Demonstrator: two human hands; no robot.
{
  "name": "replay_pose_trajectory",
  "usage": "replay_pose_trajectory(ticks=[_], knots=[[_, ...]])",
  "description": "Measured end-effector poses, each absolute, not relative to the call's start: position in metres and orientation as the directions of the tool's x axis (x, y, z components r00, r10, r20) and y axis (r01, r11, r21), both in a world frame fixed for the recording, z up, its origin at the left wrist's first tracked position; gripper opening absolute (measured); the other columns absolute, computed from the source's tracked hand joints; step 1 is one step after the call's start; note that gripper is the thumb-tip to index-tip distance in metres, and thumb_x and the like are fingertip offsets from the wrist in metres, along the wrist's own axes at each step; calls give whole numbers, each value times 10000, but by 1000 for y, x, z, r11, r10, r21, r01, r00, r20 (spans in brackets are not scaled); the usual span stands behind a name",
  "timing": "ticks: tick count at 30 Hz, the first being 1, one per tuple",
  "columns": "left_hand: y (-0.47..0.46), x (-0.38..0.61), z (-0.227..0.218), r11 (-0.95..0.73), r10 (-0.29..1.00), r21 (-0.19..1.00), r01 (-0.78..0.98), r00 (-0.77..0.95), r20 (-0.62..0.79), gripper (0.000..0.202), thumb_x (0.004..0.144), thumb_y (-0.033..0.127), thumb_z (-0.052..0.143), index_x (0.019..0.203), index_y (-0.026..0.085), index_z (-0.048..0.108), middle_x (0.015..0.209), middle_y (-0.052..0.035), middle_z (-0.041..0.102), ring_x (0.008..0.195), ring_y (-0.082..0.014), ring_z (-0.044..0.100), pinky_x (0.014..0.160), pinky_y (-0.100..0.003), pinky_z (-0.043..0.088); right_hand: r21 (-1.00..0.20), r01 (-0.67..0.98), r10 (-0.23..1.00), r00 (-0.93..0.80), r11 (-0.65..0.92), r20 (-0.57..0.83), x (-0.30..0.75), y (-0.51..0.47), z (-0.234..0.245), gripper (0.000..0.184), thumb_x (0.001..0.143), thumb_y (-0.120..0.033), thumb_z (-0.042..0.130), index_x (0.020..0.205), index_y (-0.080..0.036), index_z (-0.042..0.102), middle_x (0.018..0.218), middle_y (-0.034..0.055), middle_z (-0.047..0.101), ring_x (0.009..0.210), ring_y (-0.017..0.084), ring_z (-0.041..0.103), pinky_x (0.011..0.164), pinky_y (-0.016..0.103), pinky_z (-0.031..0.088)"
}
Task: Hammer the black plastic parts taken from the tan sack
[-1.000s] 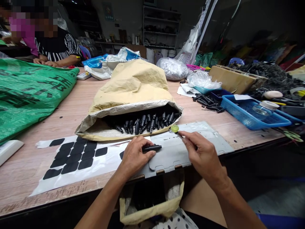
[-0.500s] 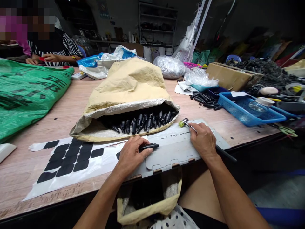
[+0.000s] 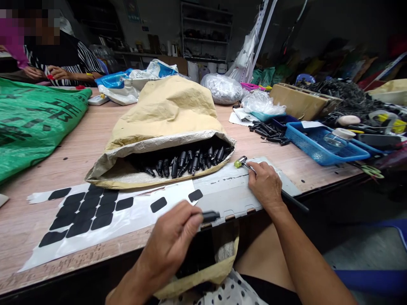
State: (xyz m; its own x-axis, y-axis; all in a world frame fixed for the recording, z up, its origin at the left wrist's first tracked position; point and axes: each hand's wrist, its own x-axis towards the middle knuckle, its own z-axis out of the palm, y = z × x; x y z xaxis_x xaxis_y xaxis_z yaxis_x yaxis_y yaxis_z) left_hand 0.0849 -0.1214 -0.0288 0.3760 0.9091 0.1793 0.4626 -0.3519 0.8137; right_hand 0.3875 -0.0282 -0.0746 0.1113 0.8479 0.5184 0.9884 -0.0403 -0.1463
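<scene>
My left hand point(image 3: 173, 235) is closed around a short black pen-like part point(image 3: 211, 216), whose end sticks out past the thumb, above the table edge. Slight blur softens this hand. In my right hand point(image 3: 265, 184) is a small hammer point(image 3: 241, 161) with a metal head and a yellowish clear face; its black handle comes out beyond the wrist. That hand rests on a grey board point(image 3: 229, 186). Behind the board, a tan sack point(image 3: 168, 106) lies with its mouth towards me, and several black parts point(image 3: 193, 163) show inside. Another open sack point(image 3: 219, 275) is below the table edge at my lap.
Black rounded patches point(image 3: 101, 207) on white backing sheets lie at left. A green bag point(image 3: 38, 123) is beyond them. At right stand a blue basket point(image 3: 324, 144) and loose black parts point(image 3: 269, 131). A co-worker point(image 3: 57, 63) sits across the table.
My left hand has come back off the board towards me and lower, still with the black part. Two black patches beside it are now uncovered. The view has shifted slightly; my right hand keeps the hammer.
</scene>
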Motion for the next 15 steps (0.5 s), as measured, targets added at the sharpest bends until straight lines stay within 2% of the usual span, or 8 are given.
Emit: replay_pose_trajectory(ticks=[2, 4, 8, 11, 13, 15], knots=[[-144, 88, -38, -361, 855, 803, 475, 513, 81, 262, 1032, 421, 439, 956, 281, 647, 825, -8, 677, 730, -181, 627, 652, -295, 456, -138, 989, 848, 112, -47, 518, 387, -29, -74, 306, 953, -238, 507, 1182, -231, 709, 1009, 84, 658, 907, 229, 531, 776, 342, 344], [-160, 92, -57, -377, 819, 717, 586, 573, -38, 263, 1027, 412, 415, 986, 276, 637, 857, -28, 703, 746, -203, 657, 653, -310, 457, -134, 990, 848, 112, -48, 518, 386, -29, -74, 305, 952, -233, 509, 1183, -231, 708, 1005, 84, 655, 900, 228, 524, 772, 343, 343], [-177, 102, -100, -325, 854, 465, 823, 466, -229, 294, 1021, 321, 349, 1091, 259, 628, 943, -81, 734, 831, -260, 702, 718, -353, 469, -127, 991, 841, 102, -40, 531, 387, -29, -76, 309, 952, -231, 504, 1183, -227, 708, 997, 87, 651, 891, 225, 515, 772, 341, 341], [-181, 107, -111, -254, 873, 362, 897, 374, -312, 323, 987, 242, 388, 1222, 245, 609, 971, -104, 744, 835, -289, 719, 701, -359, 462, -115, 993, 834, 94, -36, 544, 388, -28, -77, 317, 949, -234, 500, 1188, -224, 707, 987, 87, 651, 886, 226, 517, 769, 337, 339], [-181, 107, -101, -257, 858, 391, 884, 395, -328, 282, 955, 228, 438, 1153, 239, 639, 988, -102, 741, 818, -288, 720, 670, -348, 449, -111, 993, 831, 92, -36, 548, 388, -28, -78, 318, 947, -238, 503, 1188, -223, 708, 985, 88, 652, 886, 228, 519, 764, 336, 339], [-176, 104, -81, -283, 832, 513, 810, 473, -288, 193, 946, 267, 482, 992, 251, 668, 956, -69, 739, 801, -260, 711, 654, -325, 439, -110, 993, 832, 89, -34, 547, 388, -28, -78, 317, 947, -238, 504, 1185, -220, 712, 984, 89, 652, 883, 229, 521, 757, 336, 338]])
